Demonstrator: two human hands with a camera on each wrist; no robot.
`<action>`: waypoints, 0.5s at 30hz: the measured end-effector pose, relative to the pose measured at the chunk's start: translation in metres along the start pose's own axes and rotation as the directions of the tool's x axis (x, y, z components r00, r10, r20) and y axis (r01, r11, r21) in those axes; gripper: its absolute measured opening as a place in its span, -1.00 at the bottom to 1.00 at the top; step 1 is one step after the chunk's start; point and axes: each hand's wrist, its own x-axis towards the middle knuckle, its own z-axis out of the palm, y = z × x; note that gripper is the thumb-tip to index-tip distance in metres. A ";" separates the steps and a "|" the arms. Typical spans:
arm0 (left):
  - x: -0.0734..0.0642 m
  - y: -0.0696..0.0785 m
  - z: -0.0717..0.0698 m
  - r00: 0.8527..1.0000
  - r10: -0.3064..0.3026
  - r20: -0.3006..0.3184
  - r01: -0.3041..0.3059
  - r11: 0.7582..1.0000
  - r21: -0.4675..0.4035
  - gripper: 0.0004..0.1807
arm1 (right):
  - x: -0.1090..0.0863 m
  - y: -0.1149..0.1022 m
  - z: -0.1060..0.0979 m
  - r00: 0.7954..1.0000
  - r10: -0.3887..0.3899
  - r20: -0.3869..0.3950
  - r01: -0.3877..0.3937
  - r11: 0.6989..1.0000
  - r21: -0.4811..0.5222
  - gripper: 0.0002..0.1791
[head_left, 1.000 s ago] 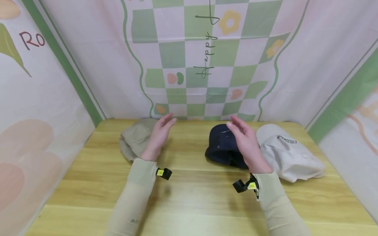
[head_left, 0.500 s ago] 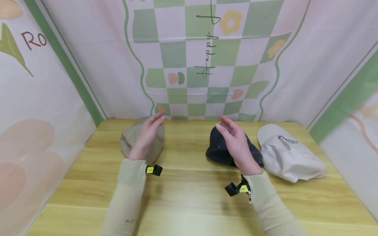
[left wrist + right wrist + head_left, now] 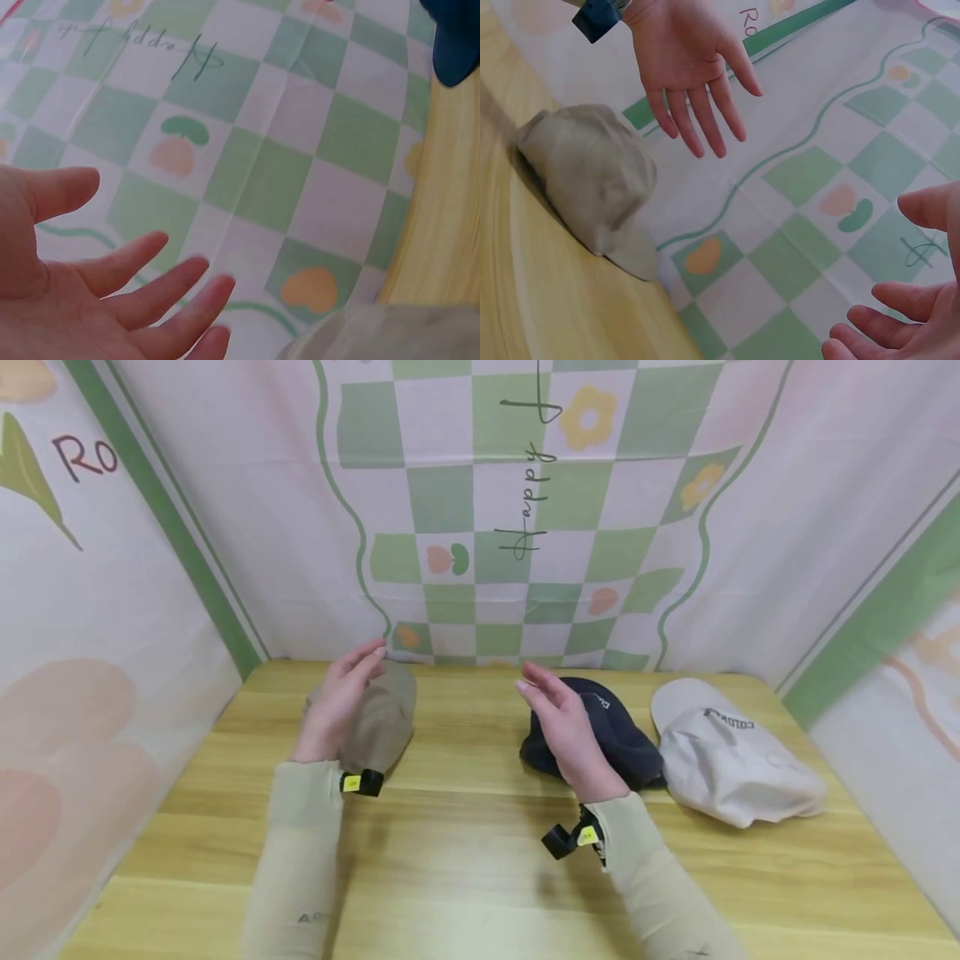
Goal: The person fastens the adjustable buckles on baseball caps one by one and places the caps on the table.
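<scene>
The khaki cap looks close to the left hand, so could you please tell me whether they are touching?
Apart: the right wrist view shows the left hand clear of the khaki cap, with a strip of backdrop visible between them.

Bright, even light puts a pale glare on the surface (image 3: 457, 877) and faint shadows beside the sleeves (image 3: 296, 852), while the 2 wrist views look dimmer.

cap (image 3: 385, 720) left, two caps (image 3: 738, 760) right, on table (image 3: 450, 868)

Head view high, facing forward-down over table (image 3: 450, 852); wrist views nearer, both sharing checkered backdrop (image 3: 442, 502).
</scene>
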 end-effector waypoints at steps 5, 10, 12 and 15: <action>0.002 0.000 -0.013 0.999 0.008 -0.050 -0.008 1.000 0.003 -0.40 | 0.003 0.007 0.011 0.998 0.032 0.046 -0.033 0.999 0.027 -0.39; 0.003 0.001 -0.023 0.995 -0.018 -0.095 0.018 1.000 -0.008 -0.37 | 0.006 0.015 0.019 0.996 0.059 0.064 -0.061 0.998 0.024 -0.40; 0.003 0.001 -0.027 0.994 -0.034 -0.104 0.032 0.999 -0.015 -0.35 | 0.007 0.018 0.022 0.995 0.063 0.071 -0.066 0.997 0.028 -0.39; 0.003 -0.001 -0.032 0.993 -0.050 -0.104 0.048 0.999 -0.017 -0.34 | 0.009 0.022 0.026 0.994 0.068 0.080 -0.071 0.997 0.043 -0.39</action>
